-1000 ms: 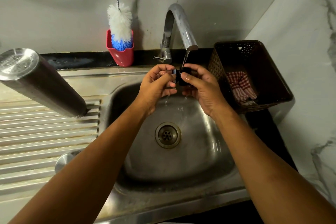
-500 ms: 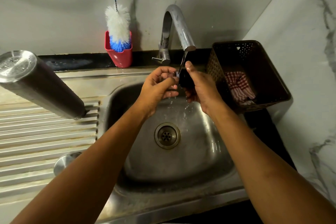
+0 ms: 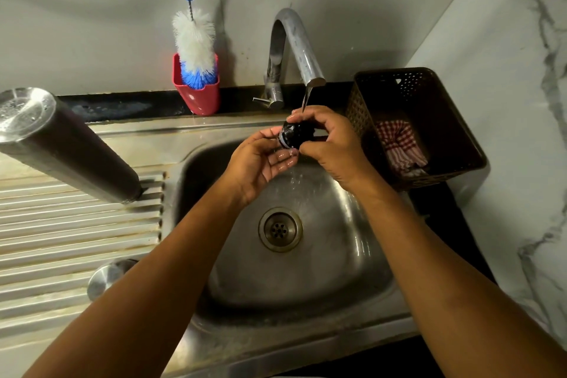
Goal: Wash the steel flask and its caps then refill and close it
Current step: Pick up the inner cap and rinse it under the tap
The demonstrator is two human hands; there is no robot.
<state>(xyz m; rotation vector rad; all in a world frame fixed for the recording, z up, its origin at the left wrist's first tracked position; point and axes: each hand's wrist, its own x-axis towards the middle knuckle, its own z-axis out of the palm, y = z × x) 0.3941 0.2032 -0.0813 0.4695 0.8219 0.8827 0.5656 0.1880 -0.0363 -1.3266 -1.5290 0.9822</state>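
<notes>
Since a moment ago the right hand [image 3: 331, 144] has turned the black cap [image 3: 294, 135] under the tap [image 3: 294, 46] stream and pinches it. The left hand [image 3: 260, 163] has spread open beneath it. The cap is probably still being rinsed. The flask [image 3: 70, 144] stands well left on the drainboard [image 3: 76, 239].

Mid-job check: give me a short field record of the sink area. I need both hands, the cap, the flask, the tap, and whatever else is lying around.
right hand: grips the black cap over the sink
left hand: palm up beneath the cap, fingers relaxed, touching it
tap: running, water falls on the cap
flask: stands on the drainboard, closed steel end up
steel cap: on the drainboard, nearer the camera than the flask
brush: in the red holder behind the sink
basket: right of the sink, checked cloth inside
</notes>
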